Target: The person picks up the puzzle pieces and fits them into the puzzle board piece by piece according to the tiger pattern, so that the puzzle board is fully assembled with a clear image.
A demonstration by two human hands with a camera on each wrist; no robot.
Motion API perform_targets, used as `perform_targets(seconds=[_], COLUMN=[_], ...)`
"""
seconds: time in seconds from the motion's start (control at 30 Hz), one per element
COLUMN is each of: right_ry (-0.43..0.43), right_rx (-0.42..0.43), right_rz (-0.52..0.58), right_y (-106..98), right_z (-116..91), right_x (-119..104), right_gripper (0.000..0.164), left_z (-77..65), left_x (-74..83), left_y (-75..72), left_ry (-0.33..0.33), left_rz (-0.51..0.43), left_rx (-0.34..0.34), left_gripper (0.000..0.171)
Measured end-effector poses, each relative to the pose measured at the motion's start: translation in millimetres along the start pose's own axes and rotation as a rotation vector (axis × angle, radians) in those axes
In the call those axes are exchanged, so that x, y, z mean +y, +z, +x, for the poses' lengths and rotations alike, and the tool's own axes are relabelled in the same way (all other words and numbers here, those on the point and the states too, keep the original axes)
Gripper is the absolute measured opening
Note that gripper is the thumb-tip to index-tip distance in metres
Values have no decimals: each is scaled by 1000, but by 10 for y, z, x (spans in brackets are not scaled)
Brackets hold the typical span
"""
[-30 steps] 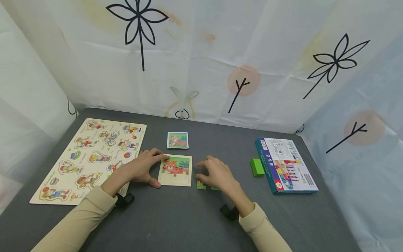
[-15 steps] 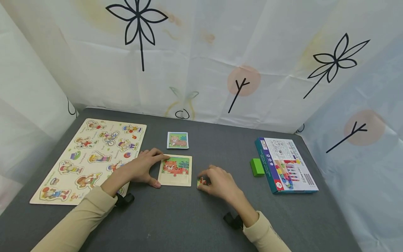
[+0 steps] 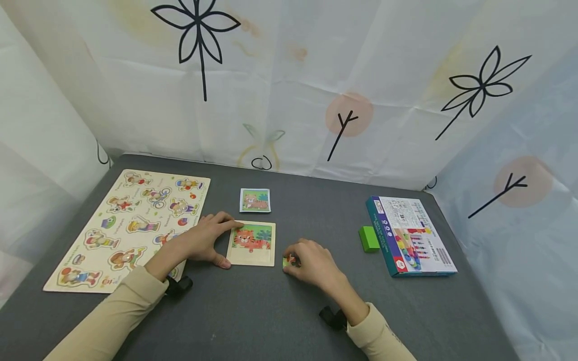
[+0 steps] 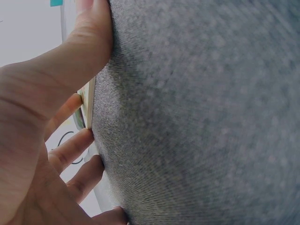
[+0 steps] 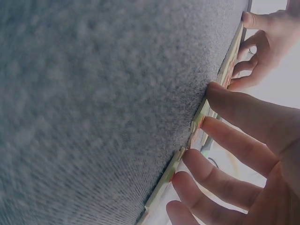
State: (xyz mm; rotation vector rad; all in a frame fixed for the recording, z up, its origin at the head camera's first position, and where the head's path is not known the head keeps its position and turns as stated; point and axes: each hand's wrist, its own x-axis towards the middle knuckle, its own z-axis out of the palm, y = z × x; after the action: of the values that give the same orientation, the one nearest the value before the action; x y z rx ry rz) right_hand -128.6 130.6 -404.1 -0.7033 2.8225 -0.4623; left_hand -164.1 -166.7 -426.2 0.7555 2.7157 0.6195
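My left hand (image 3: pixel 208 239) rests at the left side of a small wooden puzzle tray (image 3: pixel 251 261). Its thumb touches the lower left corner and its index finger the top edge. A red tiger picture (image 3: pixel 251 240) fills the tray's upper part; bare wood shows below. Just right of the tray, my right hand (image 3: pixel 314 263) pinches a green and orange puzzle piece (image 3: pixel 287 261) between thumb and index finger, low at the table. In the right wrist view, another flat piece (image 5: pixel 164 185) lies by the other fingertips; the hand hides it in the head view.
Behind the tray lies a small picture card (image 3: pixel 255 200). A large wooden board with figures (image 3: pixel 113 230) lies at left, partly under my left forearm. At right are a green block (image 3: pixel 369 239) and a flat printed box (image 3: pixel 413 235). A patterned cloth (image 3: pixel 289 75) hangs behind the table.
My right hand has come down and slightly toward me onto the pieces, its thumb and index finger closing around one. The left hand and tray have stayed in place.
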Motion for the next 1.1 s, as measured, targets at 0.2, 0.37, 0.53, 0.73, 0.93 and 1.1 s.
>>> perform_targets(seconds=[0.2, 0.37, 0.53, 0.73, 0.93, 1.1], right_ry=[0, 11, 28, 38, 15, -9], right_rx=[-3, -2, -14, -13, 42, 61], right_rz=[2, 3, 4, 16, 31, 23], right_y=[5, 18, 29, 35, 17, -15], right_z=[16, 27, 60, 77, 81, 129], right_x=[1, -3, -9, -8, -27, -94], right_gripper=[22, 22, 21, 21, 21, 22], left_z=[10, 13, 8, 1, -4, -9], left_x=[-1, -5, -2, 3, 11, 23], left_y=[0, 4, 3, 4, -1, -10], left_ry=[-1, -1, 6, 13, 13, 10], left_rz=[4, 4, -3, -13, -12, -12], left_rx=[0, 2, 8, 14, 13, 12], left_gripper=[98, 98, 98, 97, 97, 96])
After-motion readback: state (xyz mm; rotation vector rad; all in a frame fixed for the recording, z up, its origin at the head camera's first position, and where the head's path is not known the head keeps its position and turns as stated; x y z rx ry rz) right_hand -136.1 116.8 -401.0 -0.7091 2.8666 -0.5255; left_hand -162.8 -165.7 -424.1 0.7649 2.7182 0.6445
